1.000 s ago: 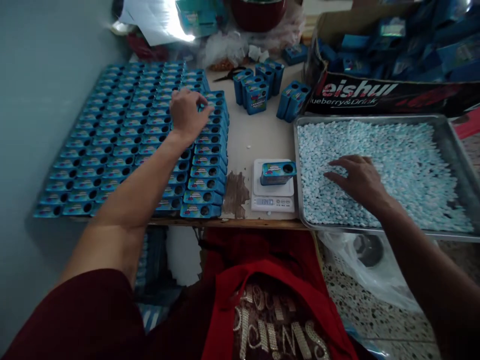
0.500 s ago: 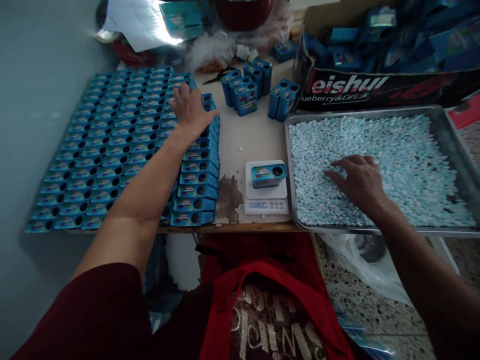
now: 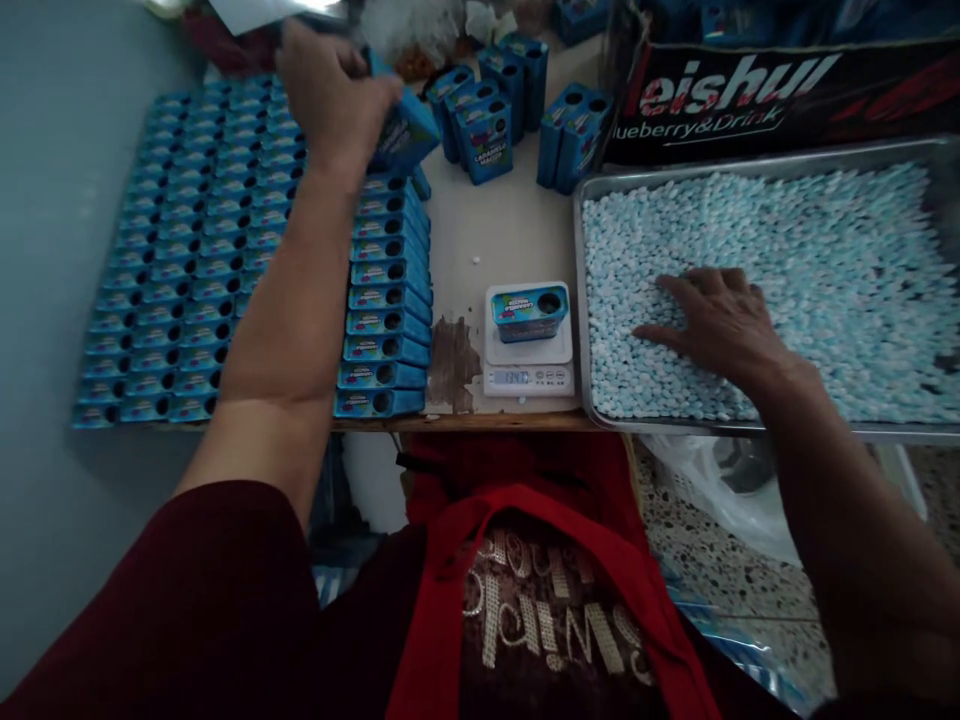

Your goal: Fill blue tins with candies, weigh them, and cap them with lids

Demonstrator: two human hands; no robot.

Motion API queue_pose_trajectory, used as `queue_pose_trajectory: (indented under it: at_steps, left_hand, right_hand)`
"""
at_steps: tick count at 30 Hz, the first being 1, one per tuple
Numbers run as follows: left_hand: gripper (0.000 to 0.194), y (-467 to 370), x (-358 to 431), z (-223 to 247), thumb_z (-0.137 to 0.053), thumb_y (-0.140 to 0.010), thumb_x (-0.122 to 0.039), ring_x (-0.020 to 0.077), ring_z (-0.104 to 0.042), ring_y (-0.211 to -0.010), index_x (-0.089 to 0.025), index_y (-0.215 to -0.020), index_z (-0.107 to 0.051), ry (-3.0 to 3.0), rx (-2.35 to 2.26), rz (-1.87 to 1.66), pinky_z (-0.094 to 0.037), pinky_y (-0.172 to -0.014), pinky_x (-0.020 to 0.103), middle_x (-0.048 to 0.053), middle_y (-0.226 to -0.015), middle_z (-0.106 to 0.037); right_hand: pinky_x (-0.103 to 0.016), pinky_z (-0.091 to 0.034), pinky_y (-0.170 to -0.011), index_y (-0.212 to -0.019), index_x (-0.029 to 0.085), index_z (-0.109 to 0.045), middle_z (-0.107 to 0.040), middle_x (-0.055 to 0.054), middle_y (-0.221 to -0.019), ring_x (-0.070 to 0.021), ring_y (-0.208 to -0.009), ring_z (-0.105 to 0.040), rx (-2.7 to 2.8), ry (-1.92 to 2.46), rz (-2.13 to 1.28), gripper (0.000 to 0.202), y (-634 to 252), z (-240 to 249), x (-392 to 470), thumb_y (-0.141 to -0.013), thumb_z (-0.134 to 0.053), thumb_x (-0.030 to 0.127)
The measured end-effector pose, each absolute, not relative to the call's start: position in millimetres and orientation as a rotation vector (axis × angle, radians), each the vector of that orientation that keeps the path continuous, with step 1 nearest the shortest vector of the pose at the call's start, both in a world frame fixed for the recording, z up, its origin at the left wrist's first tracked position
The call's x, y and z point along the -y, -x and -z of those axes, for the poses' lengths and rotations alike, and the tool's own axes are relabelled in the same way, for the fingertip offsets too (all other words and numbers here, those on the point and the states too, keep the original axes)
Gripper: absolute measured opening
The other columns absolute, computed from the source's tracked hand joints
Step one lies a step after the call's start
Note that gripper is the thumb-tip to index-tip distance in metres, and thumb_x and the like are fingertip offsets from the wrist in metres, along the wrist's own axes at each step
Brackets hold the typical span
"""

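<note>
My left hand (image 3: pixel 330 95) is closed on a blue candy box (image 3: pixel 411 130), lifted and tilted above the far end of the rows; its far fingers are partly hidden. Below it, rows of matching blue boxes (image 3: pixel 386 322) with round dark holes in their tops line the left of the table. My right hand (image 3: pixel 724 325) rests, fingers apart, on small white and pale blue candies (image 3: pixel 645 260) in a metal tray (image 3: pixel 589 400). Between the hands, one blue box (image 3: pixel 529 315) lies on a white digital scale (image 3: pixel 529 380), whose display seems to read 134.7.
Several upright blue boxes (image 3: pixel 487 145) stand at the back middle, with a pair (image 3: pixel 574 140) to their right. A black-sided carton (image 3: pixel 735 100) stands behind the tray. The wooden table edge (image 3: pixel 495 422) runs close to my red apron (image 3: pixel 517 500).
My left hand has moved up and left, raising a blue box from the rows. The right hand's fingers have spread a little over the candies. My view has shifted.
</note>
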State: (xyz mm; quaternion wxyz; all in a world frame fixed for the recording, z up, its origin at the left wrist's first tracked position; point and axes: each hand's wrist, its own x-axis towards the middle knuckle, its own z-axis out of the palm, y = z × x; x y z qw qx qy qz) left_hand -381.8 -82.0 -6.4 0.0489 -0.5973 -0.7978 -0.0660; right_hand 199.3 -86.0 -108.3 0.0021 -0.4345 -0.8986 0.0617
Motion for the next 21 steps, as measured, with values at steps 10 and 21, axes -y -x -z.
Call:
queue_pose_trajectory:
  at_steps: [10, 21]
  left_hand:
    - [0.043, 216, 78, 13, -0.084, -0.108, -0.059, 0.0376, -0.064, -0.155, -0.020, -0.123, -0.092, 2.089, 2.337, 0.296, -0.056, -0.132, 0.056, 0.011, -0.162, -0.070]
    - [0.074, 284, 56, 8, -0.061, -0.112, -0.088, 0.0199, -0.069, -0.121, -0.020, -0.130, -0.086, 2.004, 2.438, 0.333, -0.054, -0.116, 0.046, 0.004, -0.138, -0.085]
  right_hand:
    - [-0.047, -0.050, -0.098, -0.134, 0.018, -0.075, -0.084, -0.025, -0.131, -0.0416, -0.115, -0.077, 3.017, 1.263, -0.333, 0.037, -180, 101, 78, -0.118, -0.058, 0.046]
    - [-0.042, -0.041, -0.074, -0.097, 0.028, -0.074, -0.063, -0.002, -0.072, -0.0238, -0.067, -0.051, 2.133, 1.450, -0.773, 0.033, -198, 93, 79, -0.098, -0.070, 0.061]
